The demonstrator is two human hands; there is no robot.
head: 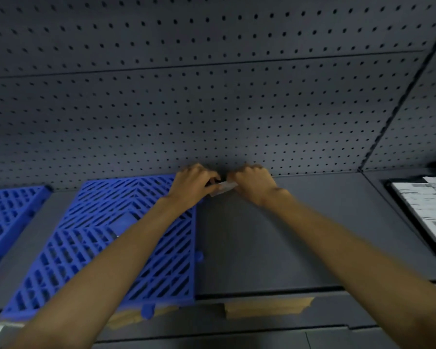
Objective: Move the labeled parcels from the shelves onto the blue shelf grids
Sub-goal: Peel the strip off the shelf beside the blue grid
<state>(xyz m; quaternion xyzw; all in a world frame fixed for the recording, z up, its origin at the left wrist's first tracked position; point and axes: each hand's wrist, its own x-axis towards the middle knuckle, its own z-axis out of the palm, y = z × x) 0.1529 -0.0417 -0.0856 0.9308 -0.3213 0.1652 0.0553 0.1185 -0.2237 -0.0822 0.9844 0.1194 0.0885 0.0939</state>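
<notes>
Both my arms reach to the back of a dark grey shelf (275,235). My left hand (194,182) and my right hand (252,181) meet there, fingers curled around a small pale strip (224,188) held between them; what it is I cannot tell. A blue shelf grid (106,238) lies flat under my left forearm, its far right corner beside my left hand. A second blue grid (8,212) lies at the far left. A black parcel with white labels (423,210) lies on the neighbouring shelf at the right edge.
A grey pegboard wall (212,96) backs the shelf. Brown tape strips (267,307) stick to the shelf's front edge. A dark upright divider (388,127) separates this bay from the right one.
</notes>
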